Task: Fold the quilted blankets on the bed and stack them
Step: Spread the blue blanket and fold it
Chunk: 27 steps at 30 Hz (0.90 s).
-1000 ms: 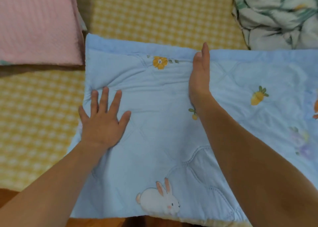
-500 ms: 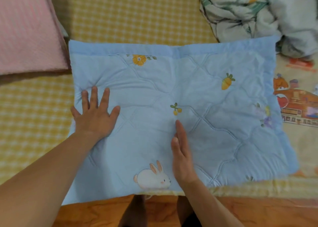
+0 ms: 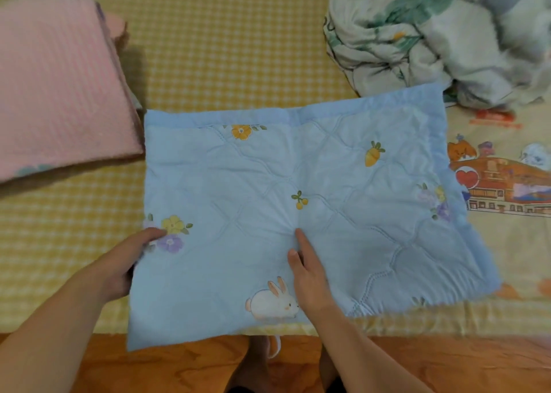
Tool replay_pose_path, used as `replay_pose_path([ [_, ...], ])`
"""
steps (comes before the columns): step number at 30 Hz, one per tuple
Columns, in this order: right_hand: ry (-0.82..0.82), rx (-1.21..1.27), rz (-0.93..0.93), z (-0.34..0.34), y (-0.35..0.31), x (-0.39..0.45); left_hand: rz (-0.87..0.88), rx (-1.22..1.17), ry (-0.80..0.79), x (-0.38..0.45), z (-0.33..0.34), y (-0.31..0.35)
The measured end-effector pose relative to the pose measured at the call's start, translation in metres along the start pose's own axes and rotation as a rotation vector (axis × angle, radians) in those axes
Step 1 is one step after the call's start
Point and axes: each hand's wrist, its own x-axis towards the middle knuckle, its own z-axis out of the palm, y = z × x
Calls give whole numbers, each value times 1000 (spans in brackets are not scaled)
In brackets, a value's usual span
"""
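The left hand was flat on top a moment ago; now it grips the left edge of the blue blanket. The right hand presses flat, fingers straight, in the middle. Another fold looks ready. The blanket lies folded on the bed, with bunny and carrot pictures.

Single head-worn view, close above the bed, facing forward and down

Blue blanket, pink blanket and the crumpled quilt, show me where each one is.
Blue blanket [image 3: 268, 184], head view, on its quilted middle.
Pink blanket [image 3: 53, 88], head view, on its top surface.
Crumpled quilt [image 3: 432, 35], head view, on the bunched middle of the heap.
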Motion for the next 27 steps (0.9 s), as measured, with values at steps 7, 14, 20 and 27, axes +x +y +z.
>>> replay_pose_path([
  [7, -334, 358, 264, -87, -86, 13, 532, 293, -276, -100, 106, 90],
  [14, -299, 429, 90, -270, -193, 64, 754, 628, -240, -135, 382, 87],
  [20, 31, -156, 187, -326, -129, 145, 655, 700, -400, -70, 508, 42],
  [27, 189, -109, 52, -296, -153, 172, 1143, 846, 400, -41, 389, -4],
])
